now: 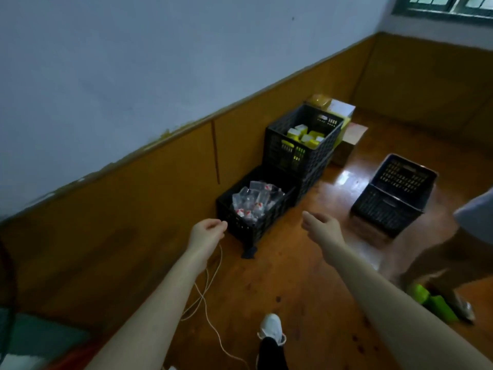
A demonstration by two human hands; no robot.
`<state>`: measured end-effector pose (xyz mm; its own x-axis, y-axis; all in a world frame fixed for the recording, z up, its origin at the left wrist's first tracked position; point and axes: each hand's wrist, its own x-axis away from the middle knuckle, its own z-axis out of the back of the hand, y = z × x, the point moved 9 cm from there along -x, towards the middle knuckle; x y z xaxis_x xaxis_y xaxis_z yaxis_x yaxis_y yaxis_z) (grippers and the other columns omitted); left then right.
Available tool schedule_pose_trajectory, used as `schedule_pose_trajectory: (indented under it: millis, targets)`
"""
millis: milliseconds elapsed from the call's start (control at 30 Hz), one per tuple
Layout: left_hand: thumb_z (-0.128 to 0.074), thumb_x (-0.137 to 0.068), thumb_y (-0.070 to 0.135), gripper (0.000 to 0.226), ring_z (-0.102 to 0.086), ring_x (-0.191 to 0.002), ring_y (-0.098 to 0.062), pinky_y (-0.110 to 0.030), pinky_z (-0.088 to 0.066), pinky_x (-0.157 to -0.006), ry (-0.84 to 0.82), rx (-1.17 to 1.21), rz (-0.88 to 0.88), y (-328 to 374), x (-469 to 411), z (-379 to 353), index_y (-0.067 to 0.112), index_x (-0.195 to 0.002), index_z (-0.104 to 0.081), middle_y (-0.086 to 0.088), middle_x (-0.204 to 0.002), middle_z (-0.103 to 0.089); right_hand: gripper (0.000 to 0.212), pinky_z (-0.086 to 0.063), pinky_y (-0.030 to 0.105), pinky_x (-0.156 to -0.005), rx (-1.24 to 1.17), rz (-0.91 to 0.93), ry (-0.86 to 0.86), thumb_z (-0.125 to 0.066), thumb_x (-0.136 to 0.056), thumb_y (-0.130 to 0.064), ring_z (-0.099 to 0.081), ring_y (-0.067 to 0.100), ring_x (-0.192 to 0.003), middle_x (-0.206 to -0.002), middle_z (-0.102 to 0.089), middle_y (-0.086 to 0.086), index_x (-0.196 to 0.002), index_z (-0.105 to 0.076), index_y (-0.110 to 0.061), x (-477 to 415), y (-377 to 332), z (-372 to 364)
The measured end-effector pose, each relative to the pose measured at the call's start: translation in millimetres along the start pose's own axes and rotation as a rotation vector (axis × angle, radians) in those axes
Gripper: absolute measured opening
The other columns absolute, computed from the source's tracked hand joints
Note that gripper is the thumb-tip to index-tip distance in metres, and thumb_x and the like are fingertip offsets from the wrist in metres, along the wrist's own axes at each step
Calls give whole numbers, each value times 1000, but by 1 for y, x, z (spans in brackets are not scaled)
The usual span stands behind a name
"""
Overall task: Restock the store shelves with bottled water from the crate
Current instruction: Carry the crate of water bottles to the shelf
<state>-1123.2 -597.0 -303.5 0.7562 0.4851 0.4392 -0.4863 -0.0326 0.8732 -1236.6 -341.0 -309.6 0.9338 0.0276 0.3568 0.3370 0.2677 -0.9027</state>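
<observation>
Bottled water (252, 202) lies heaped in a black crate (266, 222) on the floor (306, 284), set against the wall panelling just ahead of both hands.

Left hand (206, 232): fingers loosely curled, thumb tip close to the forefinger, with nothing seen in the grip. Right hand (321, 225): fingers relaxed and extended toward the crate, holding nothing. Both hands hover near the crate's near corner without touching it. A white cord (206, 297) trails over the floor below the left forearm. The wearer's white shoe (272, 328) stands between the arms. Touching the crate's far side is a taller black crate (301, 158) holding yellow and white cartons (306, 136). A third black crate (386, 209) sits well apart to the right, and another person's leg (440, 257) is beside it.
</observation>
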Motion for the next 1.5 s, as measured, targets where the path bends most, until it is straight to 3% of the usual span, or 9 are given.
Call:
schedule_pose_trajectory:
  millis: [367,800,933,1100,1233,1300,1433,1500]
  targets:
    - [-55,-93,22,39,-56,-114,-23,-31,-44,-91,39,60,192,30,-216,-90,5,-129,-50,-13,-127,-56,46,-45,41,-99,95,-106,-4,-59,-90,-32,-56,26,-113,-123,-58,12,-126,-53,-4,-248,-30,2]
    - [-54,-94,21,37,-52,-118,-26,-33,-40,-90,168,112,446,4,-435,-123,5,-127,-51,-13,-128,-55,38,-45,44,-100,267,-256,-10,-55,-92,-18,-56,28,-112,-121,-58,14,-127,-52,-2,-488,-28,-60]
    - [-54,-93,22,38,-51,-120,-27,-37,-41,-98,196,67,517,3,-485,-129,5,-128,-51,-13,-130,-54,41,-45,43,-100,317,-301,-47,-54,-91,-16,-54,29,-115,-126,-56,16,-129,-50,-2,-547,-25,-82]
    - [-55,-93,22,38,-53,-117,-28,-38,-44,-97,202,-38,503,11,-543,-139,4,-127,-52,-14,-128,-55,41,-45,40,-99,396,-322,-89,-55,-91,-17,-54,27,-113,-125,-57,15,-130,-50,-3,-612,-22,-103]
    - [-54,-93,26,40,-52,-118,-28,-40,-43,-100,237,-60,533,0,-576,-151,6,-127,-52,-13,-129,-54,40,-41,29,-77,443,-307,-126,-57,-90,-16,-53,19,-93,-117,-61,14,-128,-53,-6,-664,-13,-120]
    - [-54,-93,27,40,-52,-118,-28,-41,-43,-100,267,-60,559,-11,-586,-159,6,-128,-52,-13,-130,-54,38,-38,26,-74,449,-293,-166,-57,-89,-14,-53,17,-90,-113,-62,11,-126,-54,-7,-689,-6,-129]
    - [-54,-93,27,42,-53,-117,-29,-37,-42,-96,372,-82,635,-42,-602,-180,5,-128,-53,-14,-128,-56,40,-45,31,-77,540,-278,-278,-59,-88,-13,-56,21,-94,-119,-62,14,-127,-53,-6,-747,25,-148]
    - [-54,-93,25,42,-51,-118,-31,-37,-40,-96,421,-87,671,-58,-606,-190,3,-128,-53,-15,-129,-56,44,-49,39,-89,596,-278,-324,-59,-88,-14,-58,26,-101,-122,-61,15,-130,-50,-5,-769,40,-154]
